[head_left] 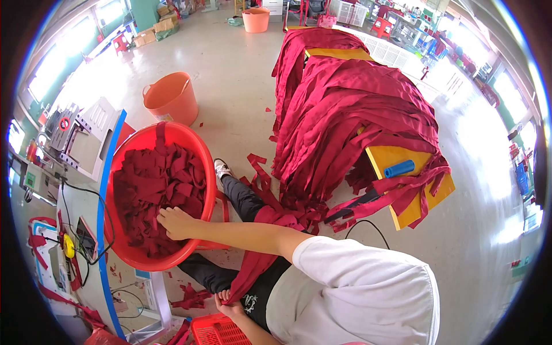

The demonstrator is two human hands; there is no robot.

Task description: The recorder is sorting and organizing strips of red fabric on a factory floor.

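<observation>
My right hand point(174, 223) is inside a large red tub point(209, 167), over a heap of dark red fabric pieces point(161, 178). Its fingers are curled downward against the cloth, and what they hold, if anything, is hidden. Low by my lap, my left hand point(229, 306) is closed on the end of a dark red fabric strip point(256, 270). That strip runs across my thigh toward a tangle of more strips on the floor. Behind it, a big pile of long dark red strips point(345, 109) drapes over a yellow-topped stand point(397, 155).
An orange bucket point(172, 100) stands beyond the tub; another orange bucket point(256, 20) is farther back. A blue-edged worktable point(86, 230) with equipment borders the left. A red plastic basket point(217, 330) sits below my left hand. A blue cylinder point(399, 168) lies on the stand. Scraps litter the floor.
</observation>
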